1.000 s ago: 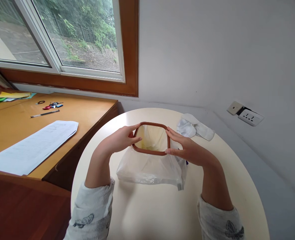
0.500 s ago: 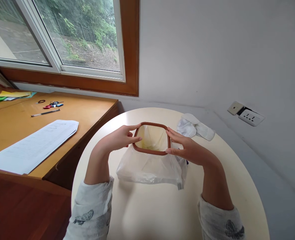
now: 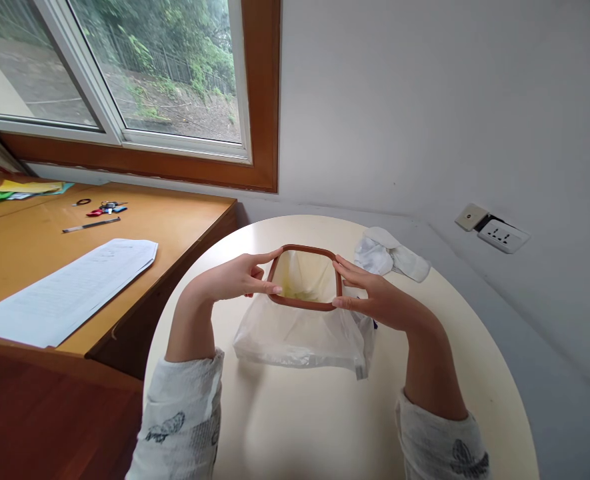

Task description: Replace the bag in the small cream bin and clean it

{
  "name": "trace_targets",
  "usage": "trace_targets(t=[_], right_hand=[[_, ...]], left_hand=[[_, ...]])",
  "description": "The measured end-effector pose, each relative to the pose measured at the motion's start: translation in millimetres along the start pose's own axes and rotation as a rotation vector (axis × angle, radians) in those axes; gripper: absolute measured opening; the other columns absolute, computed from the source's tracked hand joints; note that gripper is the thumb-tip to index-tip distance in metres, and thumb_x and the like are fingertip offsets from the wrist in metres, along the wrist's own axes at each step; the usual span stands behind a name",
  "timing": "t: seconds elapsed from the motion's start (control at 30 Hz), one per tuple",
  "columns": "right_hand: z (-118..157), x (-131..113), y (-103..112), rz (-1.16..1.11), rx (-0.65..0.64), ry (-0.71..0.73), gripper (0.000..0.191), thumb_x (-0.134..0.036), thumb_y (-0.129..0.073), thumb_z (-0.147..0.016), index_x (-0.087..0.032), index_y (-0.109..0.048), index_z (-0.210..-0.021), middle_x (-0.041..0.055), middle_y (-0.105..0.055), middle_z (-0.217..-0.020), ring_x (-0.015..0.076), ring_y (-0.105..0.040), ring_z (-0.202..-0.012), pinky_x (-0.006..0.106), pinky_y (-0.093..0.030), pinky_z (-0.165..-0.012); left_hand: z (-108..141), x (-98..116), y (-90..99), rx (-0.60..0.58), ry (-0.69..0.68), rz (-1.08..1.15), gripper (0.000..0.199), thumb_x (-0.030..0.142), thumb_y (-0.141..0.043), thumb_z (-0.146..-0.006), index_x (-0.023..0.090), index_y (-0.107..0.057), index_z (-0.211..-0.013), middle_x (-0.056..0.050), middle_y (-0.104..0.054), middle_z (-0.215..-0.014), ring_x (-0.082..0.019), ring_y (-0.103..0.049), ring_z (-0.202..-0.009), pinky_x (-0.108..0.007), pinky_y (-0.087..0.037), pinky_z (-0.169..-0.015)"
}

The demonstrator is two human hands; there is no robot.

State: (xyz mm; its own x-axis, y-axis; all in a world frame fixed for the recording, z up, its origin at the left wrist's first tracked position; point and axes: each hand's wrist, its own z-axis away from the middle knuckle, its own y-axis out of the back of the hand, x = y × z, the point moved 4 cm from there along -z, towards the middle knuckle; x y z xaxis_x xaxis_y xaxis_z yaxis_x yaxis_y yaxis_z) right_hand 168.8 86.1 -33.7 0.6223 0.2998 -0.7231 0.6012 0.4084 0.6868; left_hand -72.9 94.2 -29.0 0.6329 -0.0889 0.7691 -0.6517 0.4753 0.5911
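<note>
A small bin with a brown rounded-square rim (image 3: 305, 305) stands on the round cream table, lined with a translucent white plastic bag (image 3: 299, 340). The bag spills over the rim toward the near side and lies on the tabletop. My left hand (image 3: 239, 277) grips the rim's left side, index finger at the far corner and thumb at the near-left edge. On the right side of the rim rests my right hand (image 3: 367, 290), its fingers on the far-right corner and thumb on the near-right corner. The bin's body is hidden by the bag.
A crumpled white cloth-like item (image 3: 392, 253) lies on the round table (image 3: 315, 427) at the back right. On the wooden desk (image 3: 185, 213) at left are papers (image 3: 75, 290), a pen (image 3: 91, 225), keys (image 3: 107, 209) and coloured sheets. A wall socket (image 3: 502, 235) is at right.
My left thumb has slid down and left along the rim, and the left wrist has shifted slightly left. My right hand and the bin look almost unchanged.
</note>
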Motion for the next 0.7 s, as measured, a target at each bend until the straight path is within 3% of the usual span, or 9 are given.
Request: trace_targets(t=[0.23,0.5,0.7], right_hand=[[0.2,-0.2,0.3,-0.004,0.002,-0.002,0.074,-0.057,-0.057,-0.073,-0.033,-0.029,-0.137,-0.0043,-0.012,-0.150,0.0280,-0.015,-0.136,0.044,-0.020,-0.110],[-0.8,1.8,-0.3,-0.045,-0.002,-0.018,0.077,-0.056,-0.059,-0.072,-0.034,-0.026,-0.138,-0.0035,-0.010,-0.150,0.0308,-0.027,-0.132,0.045,-0.028,-0.107],[-0.9,4.4,-0.8,-0.062,-0.009,-0.023,0.079,-0.056,-0.059,-0.072,-0.033,-0.025,-0.139,-0.0023,-0.009,-0.150,0.0310,-0.027,-0.132,0.044,-0.031,-0.105]], left_hand=[[0.7,0.1,-1.9,-0.045,-0.010,-0.016,0.094,0.049,-0.064,-0.067,0.025,-0.014,-0.143,0.007,-0.040,-0.059,-0.011,-0.035,-0.057,-0.022,-0.034,-0.056],[-0.3,-0.2,-2.2,-0.041,0.000,-0.010,0.092,0.048,-0.064,-0.066,0.026,-0.018,-0.142,0.006,-0.038,-0.060,-0.011,-0.035,-0.057,-0.023,-0.034,-0.056],[-0.7,-0.5,-2.5,-0.040,0.005,0.006,0.092,0.047,-0.064,-0.066,0.026,-0.017,-0.142,0.006,-0.038,-0.060,-0.011,-0.035,-0.057,-0.023,-0.033,-0.055]])
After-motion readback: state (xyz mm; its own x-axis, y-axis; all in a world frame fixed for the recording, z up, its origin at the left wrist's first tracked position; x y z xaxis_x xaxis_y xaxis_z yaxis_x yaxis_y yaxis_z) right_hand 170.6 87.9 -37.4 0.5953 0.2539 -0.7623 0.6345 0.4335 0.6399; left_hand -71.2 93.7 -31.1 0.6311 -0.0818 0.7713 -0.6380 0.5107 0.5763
